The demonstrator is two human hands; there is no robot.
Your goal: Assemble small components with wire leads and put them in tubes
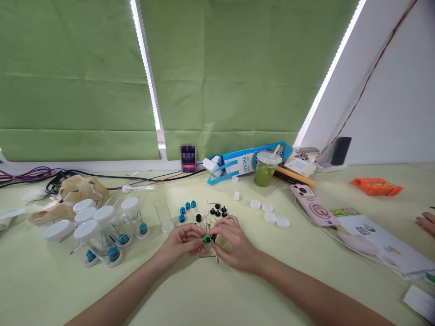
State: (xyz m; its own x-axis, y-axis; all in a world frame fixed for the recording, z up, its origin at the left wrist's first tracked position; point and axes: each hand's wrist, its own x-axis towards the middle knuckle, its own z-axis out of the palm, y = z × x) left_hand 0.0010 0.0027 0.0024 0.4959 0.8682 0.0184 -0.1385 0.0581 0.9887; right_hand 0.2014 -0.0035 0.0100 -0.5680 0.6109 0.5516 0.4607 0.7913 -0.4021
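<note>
Near the front middle of the table, my left hand (188,240) pinches a small green and black part (207,239). Closed on the black end of that part are the fingertips of my right hand (234,242). Thin bent metal wires (208,222) stick up just behind the fingers, and a metal rod (209,257) lies in front of them. Beyond the hands are several small blue knobs (182,211) and black knobs (217,212). An uncapped clear tube (163,216) stands upright to the left. My fingers partly cover the held part.
Several white-capped clear tubes (102,231) with blue knobs inside stand at left. White caps (270,218), a green drink (263,174), a blue bag (243,163) and a pink phone (312,203) are on the right. Another person's hand (426,222) shows at the right edge.
</note>
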